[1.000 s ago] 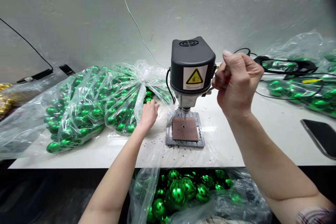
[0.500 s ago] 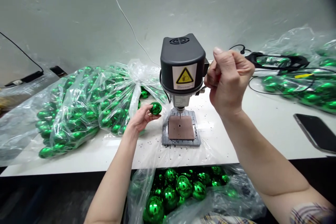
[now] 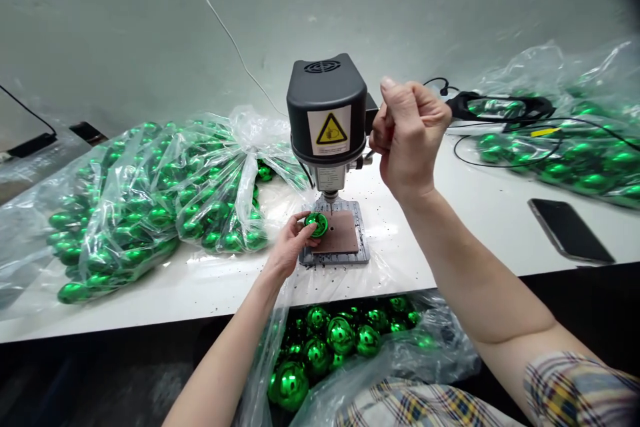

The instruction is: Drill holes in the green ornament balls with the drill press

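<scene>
Between the thumb and fingers of my left hand is a shiny green bauble, at the left part of the brown plate under the drill bit. The small drill press has a dark grey housing with a yellow warning label. Its grey slotted base lies under the brown plate, which has a small hole. My right hand is closed in a fist on the drill press lever, at the machine's right side; most of the lever is hidden by the fingers.
Clear bags of green baubles cover the left of the table, and another bag lies at the back right. A phone lies near the right edge. Below the table edge, an open bag holds baubles. Dark shavings and cables lie about.
My left hand has carried the bauble right and down, from beside the drill press to over the brown plate. My right hand stays on the lever. The view has shifted slightly.
</scene>
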Action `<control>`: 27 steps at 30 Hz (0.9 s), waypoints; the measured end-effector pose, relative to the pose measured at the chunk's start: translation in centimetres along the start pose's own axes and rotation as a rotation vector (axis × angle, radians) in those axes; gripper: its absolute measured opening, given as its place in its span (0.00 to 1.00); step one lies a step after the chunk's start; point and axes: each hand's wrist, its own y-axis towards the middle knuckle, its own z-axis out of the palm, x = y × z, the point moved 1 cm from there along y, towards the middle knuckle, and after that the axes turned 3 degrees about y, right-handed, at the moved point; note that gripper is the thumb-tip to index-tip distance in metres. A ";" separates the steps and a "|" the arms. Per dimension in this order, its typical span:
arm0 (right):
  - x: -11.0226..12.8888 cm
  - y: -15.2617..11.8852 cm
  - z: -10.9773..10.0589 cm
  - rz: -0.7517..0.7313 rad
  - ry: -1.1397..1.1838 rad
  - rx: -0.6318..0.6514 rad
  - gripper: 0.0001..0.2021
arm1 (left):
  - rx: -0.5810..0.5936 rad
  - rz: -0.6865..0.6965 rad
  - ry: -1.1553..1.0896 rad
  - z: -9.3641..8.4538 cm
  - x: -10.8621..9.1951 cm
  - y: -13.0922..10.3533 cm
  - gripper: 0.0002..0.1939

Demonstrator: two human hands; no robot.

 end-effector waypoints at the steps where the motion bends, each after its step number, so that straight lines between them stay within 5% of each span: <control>1: 0.0 0.0 0.0 0.012 -0.002 -0.001 0.26 | 0.004 0.020 0.029 0.2 0.3 0.1 0.30; 9: -0.4 0.1 -0.5 -0.001 -0.061 0.071 0.27 | -0.051 0.092 0.198 1.9 0.8 0.4 0.35; 16: -0.2 0.8 0.1 0.060 -0.067 0.021 0.27 | -0.171 0.103 0.179 0.7 1.2 1.1 0.34; 27: -1.5 2.7 0.1 0.201 -0.128 0.041 0.27 | -0.119 0.113 0.191 2.4 1.4 1.7 0.34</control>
